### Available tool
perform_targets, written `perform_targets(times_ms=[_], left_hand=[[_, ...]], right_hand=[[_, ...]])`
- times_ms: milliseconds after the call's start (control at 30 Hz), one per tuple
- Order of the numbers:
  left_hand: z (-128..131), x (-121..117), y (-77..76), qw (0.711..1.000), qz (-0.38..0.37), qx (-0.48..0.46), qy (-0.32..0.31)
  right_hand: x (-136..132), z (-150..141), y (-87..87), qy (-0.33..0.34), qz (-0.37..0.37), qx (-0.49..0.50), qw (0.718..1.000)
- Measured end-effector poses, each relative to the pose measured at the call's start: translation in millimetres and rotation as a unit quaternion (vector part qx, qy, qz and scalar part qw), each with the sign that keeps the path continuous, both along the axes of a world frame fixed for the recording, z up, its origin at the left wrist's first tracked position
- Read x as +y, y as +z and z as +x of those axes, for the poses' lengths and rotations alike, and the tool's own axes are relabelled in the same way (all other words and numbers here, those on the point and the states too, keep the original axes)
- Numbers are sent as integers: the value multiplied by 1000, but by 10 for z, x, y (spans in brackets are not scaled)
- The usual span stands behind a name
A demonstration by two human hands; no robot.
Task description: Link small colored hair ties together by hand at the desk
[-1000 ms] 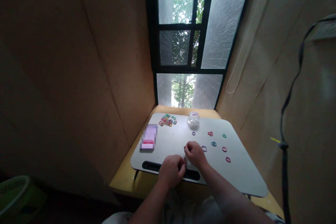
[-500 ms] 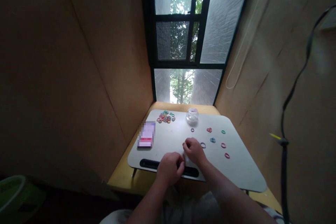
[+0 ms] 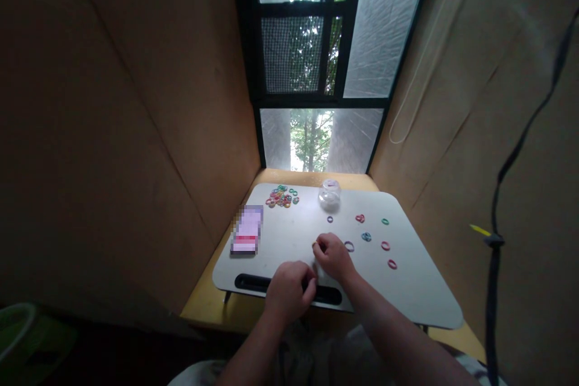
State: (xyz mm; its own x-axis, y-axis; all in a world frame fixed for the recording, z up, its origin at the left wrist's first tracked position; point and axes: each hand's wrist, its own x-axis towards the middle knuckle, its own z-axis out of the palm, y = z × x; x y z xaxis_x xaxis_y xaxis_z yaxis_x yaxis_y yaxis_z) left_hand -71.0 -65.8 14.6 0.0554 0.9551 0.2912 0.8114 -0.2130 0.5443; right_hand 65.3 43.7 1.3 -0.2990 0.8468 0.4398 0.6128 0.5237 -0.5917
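My left hand (image 3: 286, 291) is curled closed at the near edge of a white lap table (image 3: 420, 289), over its dark handle slot (image 3: 253, 281). My right hand (image 3: 332, 255) rests just beyond it, fingers pinched on a small ring I can barely make out. A purple ring (image 3: 349, 246) lies right beside that hand. Further right lie single small rings: blue (image 3: 366, 236), red (image 3: 360, 218), green (image 3: 385, 221) and two pink ones (image 3: 385, 245). A heap of coloured rings (image 3: 281, 196) sits at the far left corner.
A small clear jar (image 3: 329, 192) stands at the table's far edge. A blurred card or phone (image 3: 246, 237) lies at the left. Brown board walls close in on both sides, a window is ahead, and a dark cable (image 3: 497, 241) hangs at the right.
The view has tilted slightly; both hands stay together at the near edge, with little visible movement of fingers or rings.
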Motion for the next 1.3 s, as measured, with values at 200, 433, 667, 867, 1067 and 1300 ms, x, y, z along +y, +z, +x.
perform_targets(times_ms=[200, 433, 667, 867, 1067, 1300], left_hand=[[2, 44, 11, 1000, 1, 9, -11], [1, 71, 27, 1000, 2, 18, -21], [17, 50, 38, 1000, 7, 12, -11], [19, 20, 43, 1000, 3, 4, -3], [17, 3, 56, 1000, 4, 3, -3], [7, 4, -4, 1000, 6, 5, 7]], right_hand=[[64, -5, -11, 5, -8, -2, 1000], [87, -1, -5, 0, -11, -4, 1000], [66, 6, 1, 0, -14, -4, 1000], [31, 4, 14, 4, -5, -1, 1000], [3, 4, 27, -3, -2, -9, 1000], [12, -7, -19, -8, 6, -21, 1000]])
